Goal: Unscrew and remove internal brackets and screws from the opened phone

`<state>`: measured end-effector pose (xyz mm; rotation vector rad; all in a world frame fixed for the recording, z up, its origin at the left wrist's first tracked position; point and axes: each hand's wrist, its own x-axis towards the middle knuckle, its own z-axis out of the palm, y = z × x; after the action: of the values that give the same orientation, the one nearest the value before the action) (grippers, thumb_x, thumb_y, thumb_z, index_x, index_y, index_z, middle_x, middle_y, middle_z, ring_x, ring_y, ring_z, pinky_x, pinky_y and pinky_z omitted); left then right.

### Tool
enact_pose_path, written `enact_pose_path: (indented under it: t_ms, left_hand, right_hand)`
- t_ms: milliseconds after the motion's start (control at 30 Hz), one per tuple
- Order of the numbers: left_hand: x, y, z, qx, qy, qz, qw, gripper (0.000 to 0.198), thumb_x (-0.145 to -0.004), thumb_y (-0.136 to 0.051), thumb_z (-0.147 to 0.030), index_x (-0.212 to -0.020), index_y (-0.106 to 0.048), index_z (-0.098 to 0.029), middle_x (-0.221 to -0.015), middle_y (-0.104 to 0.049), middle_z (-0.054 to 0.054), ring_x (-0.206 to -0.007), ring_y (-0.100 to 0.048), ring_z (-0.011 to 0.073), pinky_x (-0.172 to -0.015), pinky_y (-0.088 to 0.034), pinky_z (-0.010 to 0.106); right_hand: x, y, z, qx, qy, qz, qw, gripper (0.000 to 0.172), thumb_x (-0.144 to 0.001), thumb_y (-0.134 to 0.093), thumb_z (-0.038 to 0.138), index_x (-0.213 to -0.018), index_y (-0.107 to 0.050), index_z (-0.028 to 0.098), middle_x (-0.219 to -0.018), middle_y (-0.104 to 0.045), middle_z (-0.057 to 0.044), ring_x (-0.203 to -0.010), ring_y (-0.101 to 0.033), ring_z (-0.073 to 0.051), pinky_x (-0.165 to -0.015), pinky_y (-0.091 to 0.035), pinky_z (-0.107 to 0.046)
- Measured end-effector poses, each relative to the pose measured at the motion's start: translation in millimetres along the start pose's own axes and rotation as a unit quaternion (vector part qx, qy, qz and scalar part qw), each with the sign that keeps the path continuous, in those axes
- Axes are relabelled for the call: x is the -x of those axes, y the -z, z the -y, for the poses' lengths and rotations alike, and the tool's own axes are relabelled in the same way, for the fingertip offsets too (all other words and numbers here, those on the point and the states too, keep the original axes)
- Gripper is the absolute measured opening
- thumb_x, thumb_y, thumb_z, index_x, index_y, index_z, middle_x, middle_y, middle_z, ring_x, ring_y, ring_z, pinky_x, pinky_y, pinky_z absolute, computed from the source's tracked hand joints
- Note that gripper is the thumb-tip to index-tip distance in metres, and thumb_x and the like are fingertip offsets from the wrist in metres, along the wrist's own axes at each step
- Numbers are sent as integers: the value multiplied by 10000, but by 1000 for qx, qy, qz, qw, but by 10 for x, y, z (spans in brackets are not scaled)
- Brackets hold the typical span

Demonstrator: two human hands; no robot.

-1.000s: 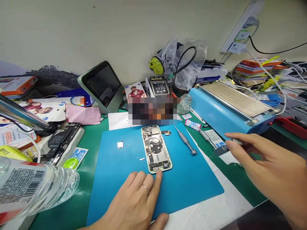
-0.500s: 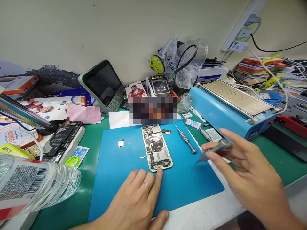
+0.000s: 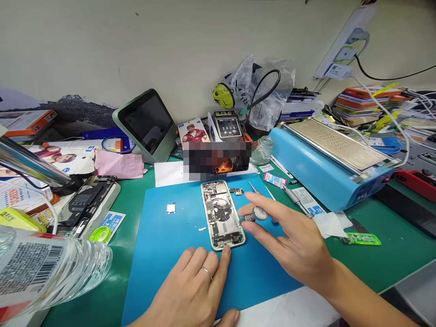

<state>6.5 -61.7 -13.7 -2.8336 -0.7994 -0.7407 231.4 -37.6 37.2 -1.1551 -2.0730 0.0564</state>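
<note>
An opened phone (image 3: 223,213) lies on the blue mat (image 3: 163,268), its inner parts showing. My left hand (image 3: 194,286) rests on the mat, the index fingertip touching the phone's bottom edge. In my right hand (image 3: 289,236) a grey screwdriver (image 3: 260,213) is pinched between thumb and fingers, at the phone's right edge; its tip is hidden. Another screwdriver (image 3: 253,187) lies behind that hand, mostly covered. A small silvery plate (image 3: 170,208) sits left of the phone, and a small part on a flex cable (image 3: 235,191) lies by its upper right.
A blue heating machine (image 3: 320,168) stands at the right. Left are a clear bottle (image 3: 78,268), another opened phone (image 3: 86,200) and a tablet-like screen (image 3: 146,120). A glass jar (image 3: 262,150) stands behind the mat; a green-handled blade (image 3: 363,239) lies right.
My right hand has moved left with the screwdriver, from beside the mat's right edge to the phone's right side. My left hand stays at the phone's bottom edge.
</note>
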Motion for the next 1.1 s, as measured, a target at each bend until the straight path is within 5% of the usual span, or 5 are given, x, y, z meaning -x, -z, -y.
enact_pose_path:
  t_ms: [233, 533, 700, 833, 1100]
  left_hand:
    - [12, -10, 1, 5, 0, 8, 1000, 568, -1076, -280, -435, -1319, -564, -7, -904, -637, 93, -765, -523, 225, -691, -416, 355]
    - [41, -1, -35, 21, 11, 18, 1000, 554, -1035, -394, -445, -1321, -569, -4, -937, -638, 98, -809, -530, 234, -737, -421, 365]
    - [45, 12, -38, 18, 11, 23, 1000, 579, -1006, -450, -458, -1353, -534, -2, -955, -642, 93, -825, -528, 244, -740, -422, 371]
    - [59, 16, -43, 23, 26, 50, 998, 627, -988, -498, -484, -1396, -494, -7, -993, -649, 102, -854, -539, 260, -764, -427, 386]
    - [90, 58, -78, 23, 40, 113, 993, 655, -1027, -438, -500, -1457, -443, -5, -1056, -666, 128, -896, -553, 281, -787, -430, 409]
  right_hand:
    - [76, 18, 8, 14, 28, 2, 1000, 638, -975, -607, 166, -1546, -357, 302, -1097, -786, -34, -937, -781, -199, -952, -635, -366]
    - [134, 89, 43, 3, 58, 19, 998, 616, -940, -634, 94, -1496, -419, 252, -1053, -780, -25, -958, -759, -178, -899, -632, -298]
    - [251, 127, -5, 3, 11, -11, 1000, 561, -939, -630, 98, -1440, -480, 301, -1044, -786, 0, -963, -767, -181, -896, -632, -302]
    - [334, 109, -87, 11, -37, -28, 999, 593, -922, -660, 90, -1442, -491, 317, -1050, -775, 5, -896, -767, -171, -897, -626, -313]
    - [411, 46, -248, 14, -8, -34, 999, 641, -915, -677, 96, -1489, -474, 296, -1080, -778, -25, -881, -775, -183, -908, -648, -351]
